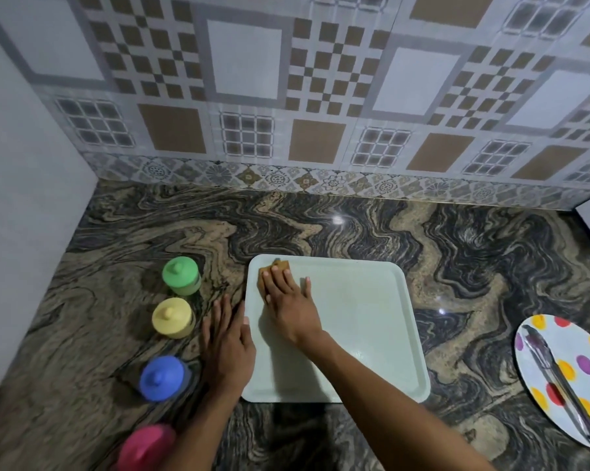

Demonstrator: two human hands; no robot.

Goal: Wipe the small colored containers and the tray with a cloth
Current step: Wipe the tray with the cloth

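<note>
Swirled brown-and-black stone countertop (354,226) meets a wall of patterned tiles (246,62) in grey, white and tan squares. On the counter lies a pale, square tray (365,321) with rounded corners and a raised rim. The right hand (287,297) rests inside it near the far left corner, fingers spread flat, pressing down a brown cloth (276,268) whose edge peeks out beyond the fingertips. The left hand (227,338) lies open and flat on the counter, its thumb side against the tray's left rim.

Left of the tray, four small lidded containers stand in a line running from far to near: a green container (180,276), a yellow container (172,317), a blue container (162,378) and a pink container (146,447), this last one blurred and cut off by the bottom edge. On the far right sits a white plate (558,396) with coloured dots, with what look like metal tongs (555,375) lying across it.
</note>
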